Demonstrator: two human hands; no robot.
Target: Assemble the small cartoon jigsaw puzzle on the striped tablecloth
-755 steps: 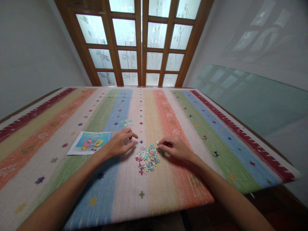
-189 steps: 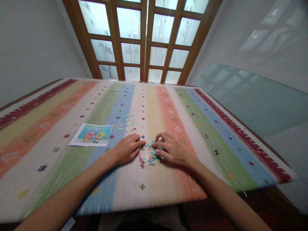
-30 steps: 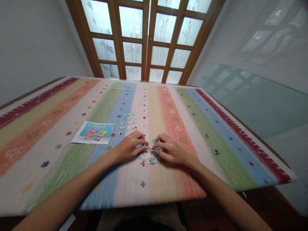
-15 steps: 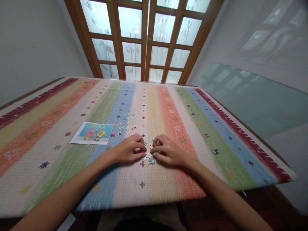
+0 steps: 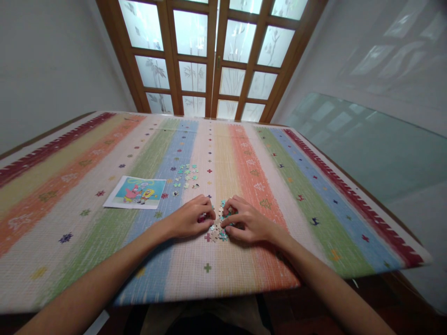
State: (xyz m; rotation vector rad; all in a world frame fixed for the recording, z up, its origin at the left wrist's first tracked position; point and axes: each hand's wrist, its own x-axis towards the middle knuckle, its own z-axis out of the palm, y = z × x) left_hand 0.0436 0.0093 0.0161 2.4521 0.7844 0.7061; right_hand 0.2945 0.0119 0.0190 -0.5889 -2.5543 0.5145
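Note:
A small heap of jigsaw puzzle pieces [image 5: 217,230] lies between my two hands, some backs up and some showing teal print. My left hand [image 5: 193,216] is at the heap's left side, its fingers curled and closed. A pink and white bit shows in that hand, apparently puzzle pieces. On the other side, my right hand [image 5: 246,219] has bent fingers with thumb and index close together at a piece. Teal pieces show under its fingers. Its fingertips partly hide what it grips. Beyond my left hand, several picture-side-up pieces [image 5: 187,171] lie spread in loose rows.
A printed cartoon picture [image 5: 139,193] lies left of the loose rows. A striped, patterned cloth [image 5: 261,260] covers the table, whose front edge is close to me. Glazed wooden doors [image 5: 213,60] stand behind, with a glass panel [image 5: 366,139] at the right.
Fingers of both hands have shifted slightly in the heap. The pieces between them lie differently, with more plain backs showing. The view has moved a little; the loose rows look the same.

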